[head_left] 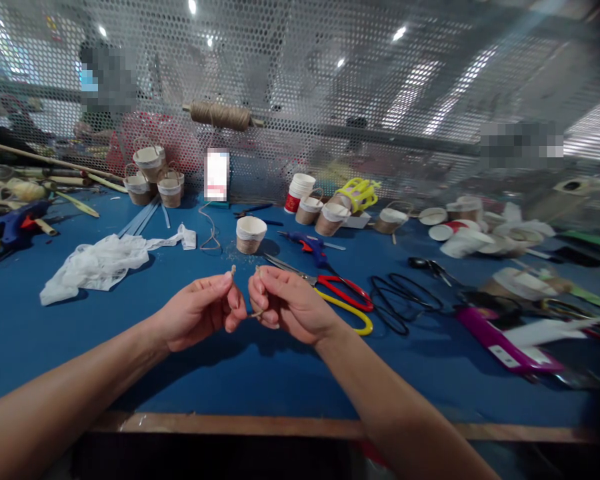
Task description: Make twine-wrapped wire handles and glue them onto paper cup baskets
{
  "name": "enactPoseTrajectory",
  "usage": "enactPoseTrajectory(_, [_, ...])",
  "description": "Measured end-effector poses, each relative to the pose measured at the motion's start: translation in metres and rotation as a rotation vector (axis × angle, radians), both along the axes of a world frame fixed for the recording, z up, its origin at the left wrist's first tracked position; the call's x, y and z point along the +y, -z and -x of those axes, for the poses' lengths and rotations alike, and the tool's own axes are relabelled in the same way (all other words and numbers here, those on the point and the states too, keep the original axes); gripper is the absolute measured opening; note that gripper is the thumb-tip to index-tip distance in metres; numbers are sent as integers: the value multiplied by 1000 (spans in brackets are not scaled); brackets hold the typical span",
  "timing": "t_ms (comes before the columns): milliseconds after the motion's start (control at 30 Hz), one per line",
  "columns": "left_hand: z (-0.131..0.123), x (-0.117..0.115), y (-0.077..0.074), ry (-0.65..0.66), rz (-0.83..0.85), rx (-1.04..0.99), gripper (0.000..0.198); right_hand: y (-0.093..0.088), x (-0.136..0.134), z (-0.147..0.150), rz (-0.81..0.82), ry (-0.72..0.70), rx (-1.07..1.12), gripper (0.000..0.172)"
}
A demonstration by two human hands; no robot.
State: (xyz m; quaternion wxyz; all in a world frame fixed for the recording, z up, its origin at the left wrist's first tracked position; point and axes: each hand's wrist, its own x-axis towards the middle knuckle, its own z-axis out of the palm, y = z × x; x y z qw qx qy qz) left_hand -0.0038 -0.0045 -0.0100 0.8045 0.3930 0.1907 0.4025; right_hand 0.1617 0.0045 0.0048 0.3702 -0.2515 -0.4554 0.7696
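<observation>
Between my two hands runs a short piece of brown twine [254, 315], bent so that both its ends point up. My left hand [205, 307] pinches one end between thumb and forefinger. The other end is pinched in my right hand [287, 300], whose fingers curl round part of the twine. Just beyond my fingertips stands a small paper cup [251, 235] wrapped in twine, with a white lace band at its rim and no handle visible. Scissors [340, 293] with one red and one yellow handle lie partly behind my right hand.
A blue glue gun [307, 247] lies right of the cup, its black cable [405, 300] coiled nearby. White lace fabric [97, 267] is heaped at left. Handled cups [149, 160] stand stacked behind. A twine spool [220, 115] hangs on the mesh. A purple package [505, 340] lies right.
</observation>
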Motion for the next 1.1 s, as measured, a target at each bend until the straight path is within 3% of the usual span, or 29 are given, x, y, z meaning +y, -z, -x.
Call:
enactPoseTrajectory(333, [-2, 0, 0, -14, 22, 11, 29, 0, 0, 0, 20, 0, 15, 25])
enactPoseTrajectory(467, [-1, 5, 3, -110, 37, 110, 28, 2, 8, -3, 48, 123, 61, 21])
enactPoseTrajectory(533, [1, 10, 7, -214, -43, 243, 25, 3, 14, -5, 85, 203, 91, 17])
enactPoseTrajectory(600, [4, 16, 11, -411, -271, 426, 21, 4, 17, -7, 141, 249, 109, 15])
enactPoseTrajectory(700, [9, 22, 16, -733, -939, 761, 27, 5, 19, -7, 200, 267, 100, 14])
enactPoseTrajectory(767, [10, 24, 17, -861, -1296, 878, 22, 6, 19, -6, 209, 253, 73, 15])
enactPoseTrajectory(833, [11, 24, 15, -919, -1530, 918, 13, 7, 18, -5, 188, 226, -3, 17])
enactPoseTrajectory(900, [10, 25, 11, -936, -1626, 916, 12, 6, 18, -6, 86, 233, -169, 23])
enactPoseTrajectory(967, [9, 29, 5, -932, -1575, 921, 12, 3, 19, -10, -129, 344, -403, 27])
enactPoseTrajectory(1100, [5, 50, -14, -776, -1172, 998, 5, -10, 25, -18, -635, 603, -708, 15])
